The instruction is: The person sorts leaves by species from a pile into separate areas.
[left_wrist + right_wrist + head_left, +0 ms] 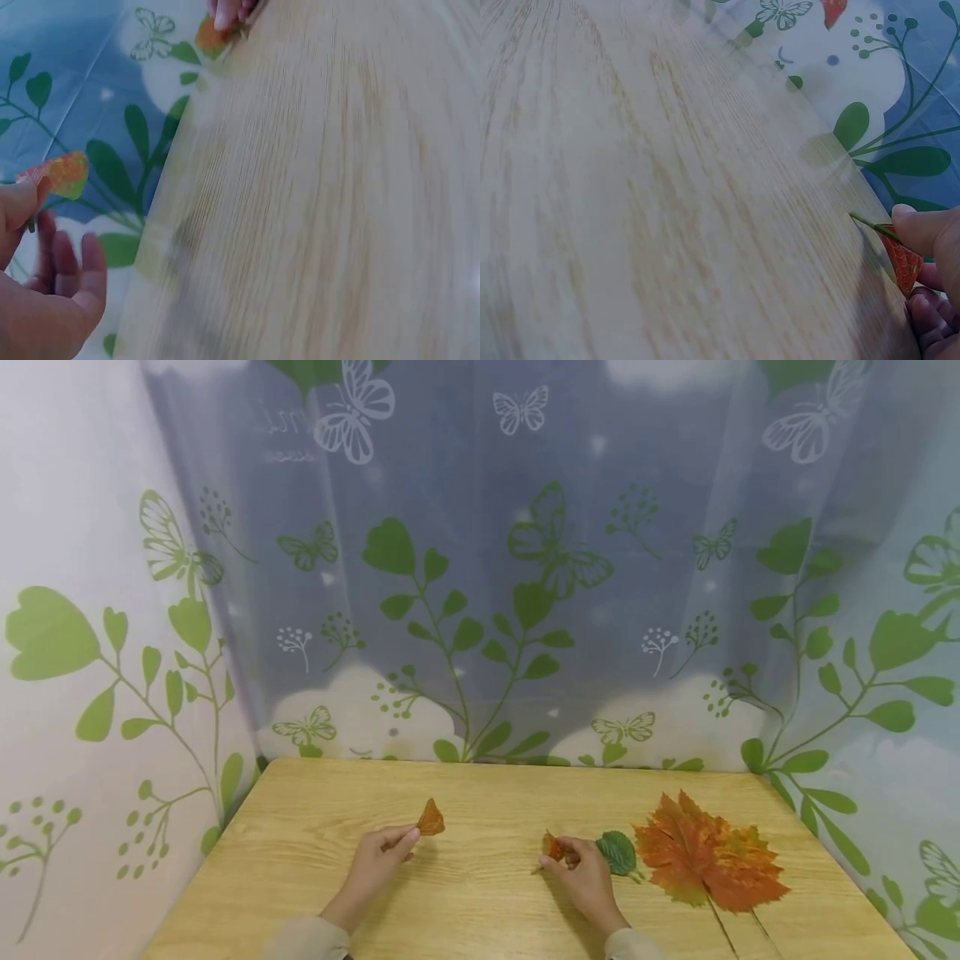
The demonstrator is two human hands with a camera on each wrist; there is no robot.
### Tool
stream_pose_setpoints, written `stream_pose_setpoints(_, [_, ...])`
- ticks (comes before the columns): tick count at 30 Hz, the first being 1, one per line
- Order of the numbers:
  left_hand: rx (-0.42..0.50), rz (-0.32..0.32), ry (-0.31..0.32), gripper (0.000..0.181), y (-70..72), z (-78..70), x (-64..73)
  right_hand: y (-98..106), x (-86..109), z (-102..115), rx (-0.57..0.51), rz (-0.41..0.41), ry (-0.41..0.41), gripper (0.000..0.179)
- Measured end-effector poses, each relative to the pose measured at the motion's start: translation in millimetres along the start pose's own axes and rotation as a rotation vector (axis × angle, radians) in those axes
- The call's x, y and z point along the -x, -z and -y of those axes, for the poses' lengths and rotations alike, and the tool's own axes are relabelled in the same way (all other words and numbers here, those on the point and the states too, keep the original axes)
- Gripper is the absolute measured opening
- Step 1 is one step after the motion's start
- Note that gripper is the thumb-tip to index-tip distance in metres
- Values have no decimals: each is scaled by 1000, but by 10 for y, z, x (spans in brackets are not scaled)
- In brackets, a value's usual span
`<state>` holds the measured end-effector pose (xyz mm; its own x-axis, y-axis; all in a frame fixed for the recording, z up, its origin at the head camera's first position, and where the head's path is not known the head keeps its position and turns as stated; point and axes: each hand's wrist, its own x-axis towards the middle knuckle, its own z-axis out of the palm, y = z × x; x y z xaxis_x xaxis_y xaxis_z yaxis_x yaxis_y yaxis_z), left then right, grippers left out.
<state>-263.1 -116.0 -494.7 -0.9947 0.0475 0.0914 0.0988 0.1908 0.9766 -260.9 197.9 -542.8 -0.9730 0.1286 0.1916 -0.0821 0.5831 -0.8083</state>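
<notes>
Between thumb and fingers, my left hand (380, 862) pinches a small orange-brown leaf (431, 818) held up over the table. In the left wrist view that leaf (66, 175) looks orange and yellow-green. My right hand (587, 874) pinches another small orange leaf (553, 846), partly hidden by the fingers. Its green stem (864, 219) sticks out past the thumb in the right wrist view. Just right of this hand lies a green leaf (617, 852). Beyond it are large orange-red maple leaves (697, 852), overlapping, with long thin stems toward the table's near edge.
The light wooden table (300, 802) runs back to a curtain (465, 468) printed with green plants and butterflies. Similar printed cloth hangs at the left (67, 527) and right (915, 752) sides, close to the table's edges.
</notes>
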Motion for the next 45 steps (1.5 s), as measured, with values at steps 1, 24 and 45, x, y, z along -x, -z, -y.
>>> stream_pose_setpoints(1, [-6, -7, 9, 30, -28, -4, 5, 0, 2, -1, -1, -1, 4, 45])
stream_pose_setpoints(24, [90, 11, -34, 23, -898, -163, -54, 4, 7, -36, 17, 3, 12, 47])
stream_pose_setpoints(45, [-234, -41, -42, 5, -1474, 32, -156, -7, -1, -51, 12, -18, 18, 47])
